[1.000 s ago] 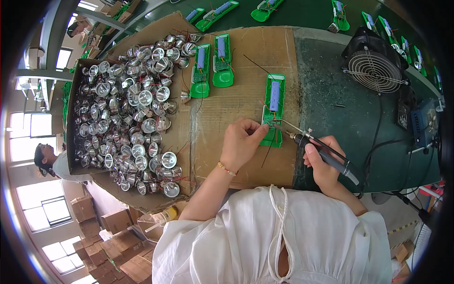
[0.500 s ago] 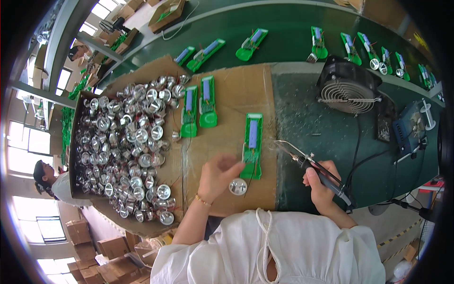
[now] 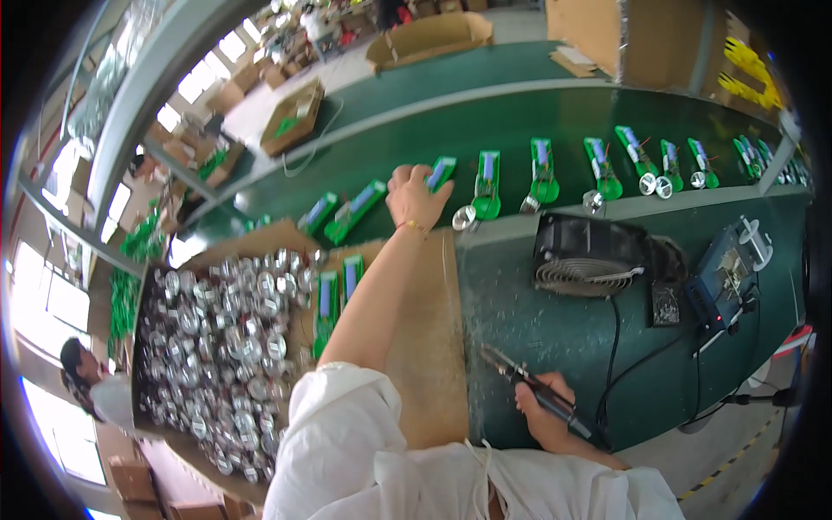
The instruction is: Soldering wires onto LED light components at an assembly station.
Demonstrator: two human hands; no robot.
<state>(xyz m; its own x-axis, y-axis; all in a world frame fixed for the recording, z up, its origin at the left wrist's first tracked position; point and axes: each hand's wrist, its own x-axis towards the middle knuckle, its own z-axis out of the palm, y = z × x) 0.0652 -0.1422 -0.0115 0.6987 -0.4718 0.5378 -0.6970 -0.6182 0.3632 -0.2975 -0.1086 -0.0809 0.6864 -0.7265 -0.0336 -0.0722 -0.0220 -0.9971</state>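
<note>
My left hand [image 3: 416,198] reaches across to the green work line, its fingers closed over the lower part of a green flashlight casing [image 3: 442,173] that holds a blue battery. Just right of it lies another green casing [image 3: 488,178] with a silver reflector [image 3: 464,217] at its end. In my right hand [image 3: 544,420] is a soldering iron [image 3: 555,400], its tip pointing up and left over the green bench. Two more casings [image 3: 326,299] lie on the brown cardboard [image 3: 425,347], partly hidden by my left arm.
A cardboard box [image 3: 139,347] heaped with silver reflectors [image 3: 221,347] stands at left. At right are a black fan [image 3: 582,251], a blue soldering station [image 3: 724,277] with cables and a small dark tray [image 3: 666,308]. Several more casings [image 3: 637,152] line the far strip. A person [image 3: 87,373] is beyond the box.
My left hand has gone from the cardboard to the far strip, onto a casing. A casing with reflector now lies beside it there. The view has tilted up; the iron stays in my right hand.
</note>
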